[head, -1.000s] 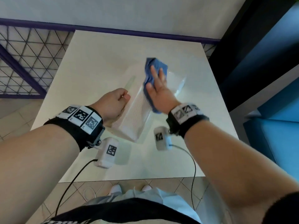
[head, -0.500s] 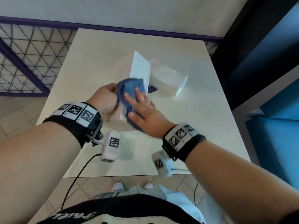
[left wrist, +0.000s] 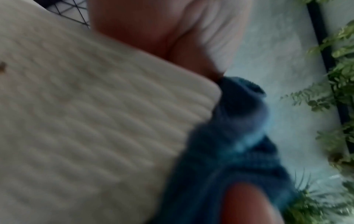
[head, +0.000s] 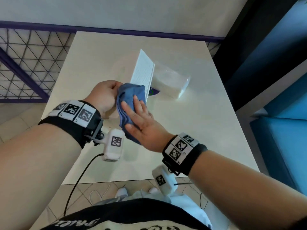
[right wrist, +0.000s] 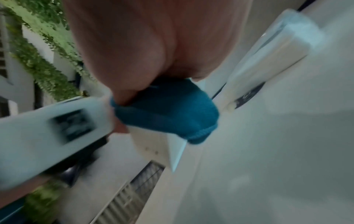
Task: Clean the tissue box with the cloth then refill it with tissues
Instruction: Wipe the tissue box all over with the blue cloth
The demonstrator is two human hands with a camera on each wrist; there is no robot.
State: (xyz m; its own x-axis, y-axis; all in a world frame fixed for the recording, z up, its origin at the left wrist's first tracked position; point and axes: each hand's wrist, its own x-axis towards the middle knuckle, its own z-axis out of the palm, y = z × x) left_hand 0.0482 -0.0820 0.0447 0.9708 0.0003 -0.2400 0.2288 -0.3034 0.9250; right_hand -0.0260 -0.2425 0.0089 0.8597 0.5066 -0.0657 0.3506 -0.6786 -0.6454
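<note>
The white ribbed tissue box [head: 143, 70] stands tilted on edge on the table, its ribbed side filling the left wrist view [left wrist: 91, 121]. My left hand [head: 104, 95] grips its near end with curled fingers. My right hand [head: 137, 117] lies flat with straight fingers on the blue cloth [head: 129, 98], pressing it against the box's near end. The cloth shows bunched in both wrist views [left wrist: 229, 144] [right wrist: 166, 112]. A clear-wrapped pack of white tissues [head: 169, 82] lies just right of the box, also visible in the right wrist view [right wrist: 272, 54].
The pale square table [head: 199, 130] has bare surface to the right and near its front edge. A purple wire-mesh railing [head: 25, 63] runs along the left. Blue seating [head: 285, 130] stands to the right, and a wall lies behind the table.
The box went from lying flat to standing on edge. My right hand slid the cloth from the far end back to the near end. The tissue pack came into view.
</note>
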